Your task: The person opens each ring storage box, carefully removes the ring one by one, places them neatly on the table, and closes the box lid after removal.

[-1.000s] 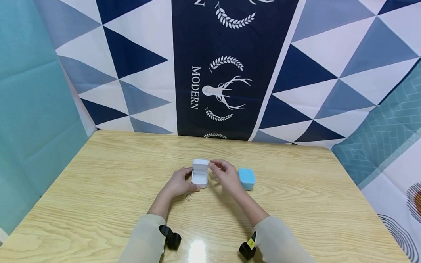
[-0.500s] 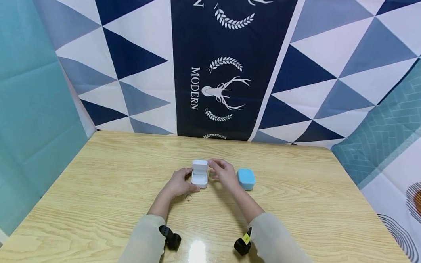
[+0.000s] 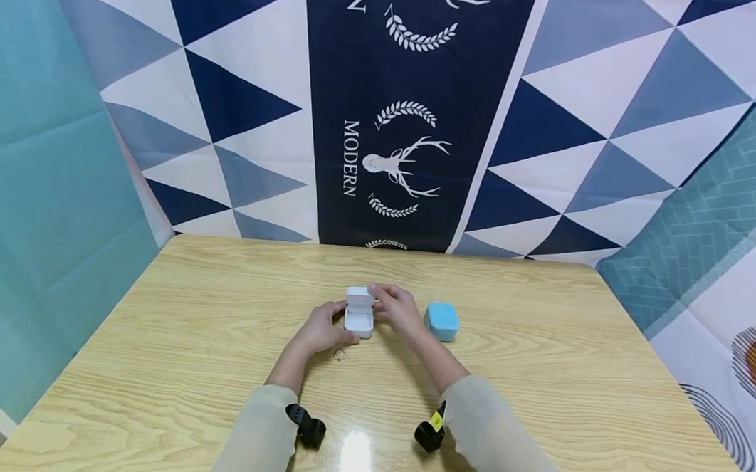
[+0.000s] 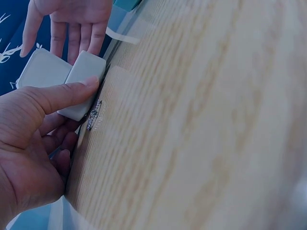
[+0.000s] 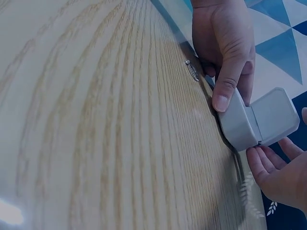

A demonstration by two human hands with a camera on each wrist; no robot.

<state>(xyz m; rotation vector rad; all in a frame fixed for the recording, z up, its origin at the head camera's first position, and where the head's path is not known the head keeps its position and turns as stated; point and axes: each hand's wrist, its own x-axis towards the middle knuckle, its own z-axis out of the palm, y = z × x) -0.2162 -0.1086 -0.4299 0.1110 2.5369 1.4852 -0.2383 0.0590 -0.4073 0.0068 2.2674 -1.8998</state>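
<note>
A small white ring box (image 3: 359, 324) stands on the table with its lid (image 5: 276, 115) raised. My left hand (image 3: 322, 329) grips its base from the left, thumb on the front and fingers behind, as the left wrist view shows. My right hand (image 3: 397, 309) is at the box's right side, its thumb beside the raised lid. In the right wrist view its fingertips (image 5: 259, 165) lie right at the hinge side of the box. A ring (image 3: 339, 354) set with sparkling stones lies on the wood just in front of my left hand.
A light blue rounded cube-shaped box (image 3: 442, 321) sits close to the right of my right hand. The wooden table (image 3: 168, 389) reaches back to a patterned cloth (image 3: 383, 157). Teal cloth (image 3: 49, 196) hangs along the left side.
My right hand has moved slightly left, up to the lid of the ring box. The left hand, box and ring stay where they were.
</note>
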